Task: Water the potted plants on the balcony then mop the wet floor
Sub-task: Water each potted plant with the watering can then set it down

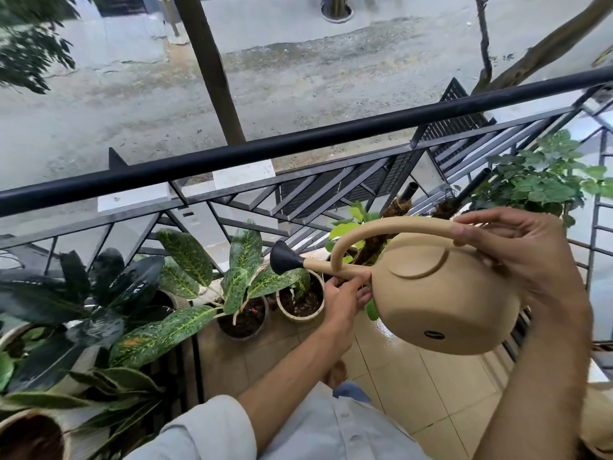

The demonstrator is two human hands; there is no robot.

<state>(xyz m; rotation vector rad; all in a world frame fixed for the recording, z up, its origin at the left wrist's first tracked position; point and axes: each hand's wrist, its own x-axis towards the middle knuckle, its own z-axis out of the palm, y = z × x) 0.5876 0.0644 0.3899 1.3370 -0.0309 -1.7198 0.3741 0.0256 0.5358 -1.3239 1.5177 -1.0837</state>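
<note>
- Head view: balcony railing (298,146) spanned the frame, potted plants in a row below it.
- Tan watering can (441,300) tipped left; right hand (530,260) gripped its arched handle, left hand (345,293) pinched the spout base.
- Black rose (282,262) hung above the small pot (300,302); water fell onto its soil.
- Judgement: keep the tilt shallow, stream on the soil, to limit spill on the tiles (414,376).
- Dark oval label (434,334) on the can: unreadable.

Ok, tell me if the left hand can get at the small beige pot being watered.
Probably yes: the left hand steadies the spout beside the beige pot, with nothing between them.
</note>
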